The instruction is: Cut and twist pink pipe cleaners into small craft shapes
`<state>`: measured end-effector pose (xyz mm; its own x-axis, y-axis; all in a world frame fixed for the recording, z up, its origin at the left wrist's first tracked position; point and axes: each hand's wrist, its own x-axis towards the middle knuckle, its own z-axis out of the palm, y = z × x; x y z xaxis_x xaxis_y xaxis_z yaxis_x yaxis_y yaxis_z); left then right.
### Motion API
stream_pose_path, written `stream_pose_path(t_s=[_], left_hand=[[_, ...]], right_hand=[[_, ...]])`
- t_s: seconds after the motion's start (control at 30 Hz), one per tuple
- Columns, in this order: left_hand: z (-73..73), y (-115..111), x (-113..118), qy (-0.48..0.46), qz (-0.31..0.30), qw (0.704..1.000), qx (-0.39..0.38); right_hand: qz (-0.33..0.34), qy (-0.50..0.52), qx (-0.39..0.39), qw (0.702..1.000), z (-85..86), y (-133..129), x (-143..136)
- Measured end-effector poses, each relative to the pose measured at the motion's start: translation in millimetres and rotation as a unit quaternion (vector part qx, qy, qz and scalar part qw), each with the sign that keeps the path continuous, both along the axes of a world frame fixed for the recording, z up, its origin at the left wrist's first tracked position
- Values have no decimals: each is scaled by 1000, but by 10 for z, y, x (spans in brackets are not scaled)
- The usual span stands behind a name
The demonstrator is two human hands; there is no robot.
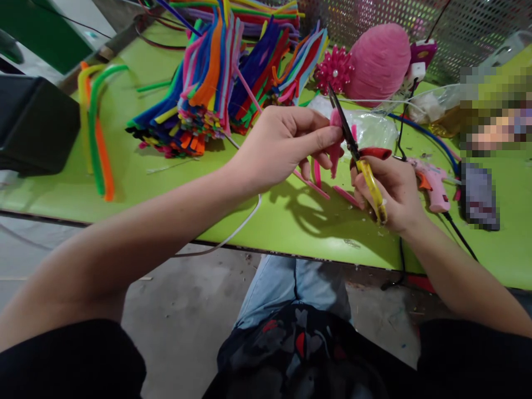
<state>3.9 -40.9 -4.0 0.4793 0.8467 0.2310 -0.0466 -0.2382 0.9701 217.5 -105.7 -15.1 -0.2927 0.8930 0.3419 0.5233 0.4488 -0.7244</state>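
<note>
Between the thumb and fingers of my left hand is a short pink pipe cleaner piece, held upright. My right hand grips scissors with yellow and red handles. Their dark blades point up and away, right beside the pink piece; whether they touch it I cannot tell. Below my hands, more short pink pipe cleaner pieces lie on the green table. Past them sit a clear plastic bag, a dark pink flower with a pearl centre and a large pink fuzzy egg-shaped form.
Bundles of coloured pipe cleaners fill the back left. Loose yellow, green and orange ones lie near a black box. On the right is a pink glue gun with its cord. A white cable hangs over the front edge.
</note>
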Motion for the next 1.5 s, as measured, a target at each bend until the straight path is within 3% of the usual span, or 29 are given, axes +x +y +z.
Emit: stream_pose_path(t_s=[0.27, 0.87, 1.5], left_hand=[[-14, 7, -7, -8, -10, 1000, -2], [-6, -7, -9, -27, -4, 1000, -9], [-6, 4, -1, 0, -3, 1000, -8]], right_hand=[[-30, 17, -54, 998, -25, -39, -24], [-19, 0, 9, 1000, -7, -45, -21], [-12, 9, 3, 1000, -9, -38, -12]])
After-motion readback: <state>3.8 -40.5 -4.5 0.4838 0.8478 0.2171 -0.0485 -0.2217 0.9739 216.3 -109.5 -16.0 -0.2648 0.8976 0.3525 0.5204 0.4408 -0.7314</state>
